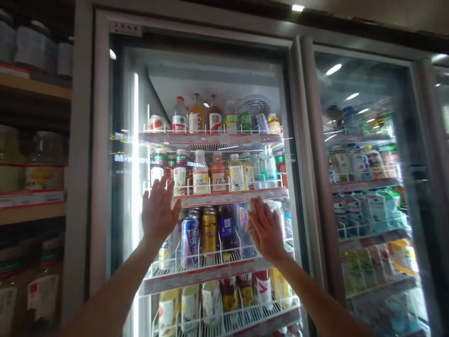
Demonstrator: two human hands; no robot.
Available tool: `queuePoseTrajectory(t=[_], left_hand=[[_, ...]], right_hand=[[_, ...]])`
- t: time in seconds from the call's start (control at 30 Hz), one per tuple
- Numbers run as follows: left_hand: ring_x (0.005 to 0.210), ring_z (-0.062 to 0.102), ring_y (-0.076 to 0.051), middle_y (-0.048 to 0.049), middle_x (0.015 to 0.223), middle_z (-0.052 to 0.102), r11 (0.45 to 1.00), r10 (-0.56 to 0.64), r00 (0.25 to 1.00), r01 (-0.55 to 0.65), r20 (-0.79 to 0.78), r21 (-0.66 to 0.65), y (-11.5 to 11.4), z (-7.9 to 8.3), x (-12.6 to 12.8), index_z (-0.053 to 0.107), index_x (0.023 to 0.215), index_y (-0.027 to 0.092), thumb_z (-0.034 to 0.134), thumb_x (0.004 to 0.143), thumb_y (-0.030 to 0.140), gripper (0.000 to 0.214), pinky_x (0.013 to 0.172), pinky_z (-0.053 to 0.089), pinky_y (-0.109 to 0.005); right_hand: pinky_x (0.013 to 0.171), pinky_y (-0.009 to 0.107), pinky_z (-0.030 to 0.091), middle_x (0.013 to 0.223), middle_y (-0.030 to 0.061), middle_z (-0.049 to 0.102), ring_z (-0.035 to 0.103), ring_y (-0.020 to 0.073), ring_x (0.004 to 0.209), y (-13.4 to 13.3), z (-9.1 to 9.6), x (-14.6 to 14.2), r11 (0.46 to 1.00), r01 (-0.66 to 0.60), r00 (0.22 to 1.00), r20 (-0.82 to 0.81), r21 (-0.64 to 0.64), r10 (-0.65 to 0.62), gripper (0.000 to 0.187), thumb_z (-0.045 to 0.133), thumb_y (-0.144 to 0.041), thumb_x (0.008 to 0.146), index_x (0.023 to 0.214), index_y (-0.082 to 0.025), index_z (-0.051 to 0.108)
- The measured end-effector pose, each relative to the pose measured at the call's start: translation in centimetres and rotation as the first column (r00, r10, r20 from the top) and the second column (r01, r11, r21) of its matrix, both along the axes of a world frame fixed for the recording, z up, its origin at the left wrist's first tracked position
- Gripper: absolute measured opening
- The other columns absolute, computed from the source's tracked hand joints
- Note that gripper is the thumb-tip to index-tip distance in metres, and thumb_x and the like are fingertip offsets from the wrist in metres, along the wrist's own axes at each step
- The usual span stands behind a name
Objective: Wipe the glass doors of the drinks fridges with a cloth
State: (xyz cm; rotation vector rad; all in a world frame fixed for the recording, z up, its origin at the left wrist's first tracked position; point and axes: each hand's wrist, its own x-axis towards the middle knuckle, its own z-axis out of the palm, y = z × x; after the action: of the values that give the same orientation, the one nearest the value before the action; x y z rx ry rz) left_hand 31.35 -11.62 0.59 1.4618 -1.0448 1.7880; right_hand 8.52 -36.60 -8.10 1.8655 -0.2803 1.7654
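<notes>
My left hand (159, 213) is raised in front of the glass door (217, 65) of a lit drinks fridge. Its fingers point up, fairly flat, and nothing is in it. Further right, my right hand (266, 231) is at the same glass, tilted to the left. Under its fingertips is a pale crumpled cloth (253, 206), partly covered by the hand; I cannot tell if it is paper or fabric. Behind the glass, near my left hand, is a blue can (190, 241) beside a gold can (209, 231). A dark bottle with a blue label (226, 224) is nearer the right hand.
Wire shelves inside hold rows of bottles, such as a red-capped bottle (180, 114) on top. A vertical metal door frame (305, 164) divides this door from a second glass-fronted fridge (365, 187). At the left, a wooden shelf (33, 213) carries jars (45, 161).
</notes>
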Motion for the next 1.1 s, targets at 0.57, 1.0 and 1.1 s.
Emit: queuePoseTrajectory(t=[0.57, 1.0, 1.1], left_hand=[[0.14, 0.022, -0.024, -0.0125, 0.147, 0.032, 1.0, 0.007, 1.0, -0.006, -0.027, 0.031, 0.1, -0.5, -0.5, 0.032, 0.141, 0.017, 0.038, 0.09, 0.037, 0.055, 0.113, 0.018, -0.047], [0.141, 0.018, -0.024, -0.0132, 0.148, 0.031, 0.984, 0.049, 0.998, -0.055, 0.045, 0.169, 2.7, -2.2, 1.0, 0.032, 0.141, 0.017, 0.039, 0.09, 0.036, 0.055, 0.113, 0.017, -0.045], [0.141, 0.019, -0.024, -0.0134, 0.147, 0.033, 0.983, 0.021, 0.998, -0.032, 0.061, 0.182, 2.8, -2.2, 1.2, 0.033, 0.141, 0.016, 0.041, 0.09, 0.036, 0.055, 0.114, 0.017, -0.045]], right_hand=[[0.102, 0.057, 0.029, 0.154, 0.0119, 0.013, 0.015, 0.0337, 0.141, 4.3, -0.5, 3.7, 0.987, -0.048, 0.971, 0.238, 0.154, 0.01, 0.058, 0.041, -0.023, 0.088, 0.145, -0.02, 0.027], [0.108, 0.055, 0.024, 0.154, 0.0062, 0.02, 0.014, 0.0293, 0.142, 8.8, -0.5, 6.9, 0.992, -0.101, 0.995, 0.002, 0.078, 0.101, 0.063, 0.044, -0.025, 0.088, 0.146, -0.028, 0.021], [0.111, 0.05, 0.019, 0.151, 0.003, 0.03, 0.02, 0.0249, 0.141, 10.2, 1.3, 8.3, 0.992, -0.117, 0.984, -0.14, -0.036, 0.111, 0.057, 0.045, -0.028, 0.088, 0.143, -0.03, 0.029]])
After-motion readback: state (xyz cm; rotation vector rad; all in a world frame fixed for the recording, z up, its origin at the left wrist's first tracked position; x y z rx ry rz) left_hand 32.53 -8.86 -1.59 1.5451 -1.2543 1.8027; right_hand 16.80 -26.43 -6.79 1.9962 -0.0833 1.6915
